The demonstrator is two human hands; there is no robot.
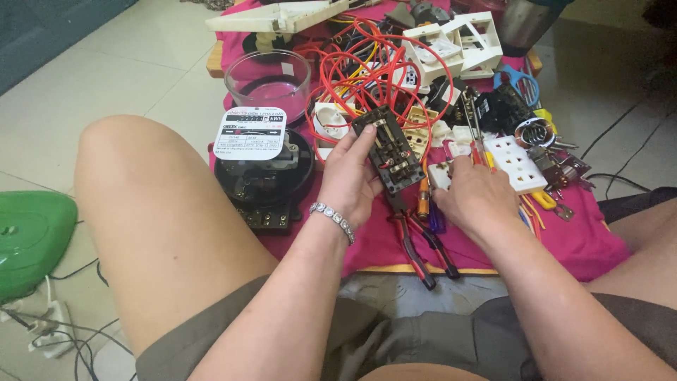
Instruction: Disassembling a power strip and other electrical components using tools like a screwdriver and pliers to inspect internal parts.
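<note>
Over pink cloth, left hand grips black switch block; right hand closes around white socket.

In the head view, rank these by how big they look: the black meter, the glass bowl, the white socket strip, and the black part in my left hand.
1. Black meter
2. Glass bowl, close to the meter though farther from the camera, so unsure
3. Black part in the left hand
4. White socket strip, about alike with the part, so unsure

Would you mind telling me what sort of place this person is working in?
Probably a home floor used as an informal electrical repair spot: the person sits on pale floor tiles at a low table under a pink cloth, crowded with red wires, an electricity meter and white socket strip.
</note>
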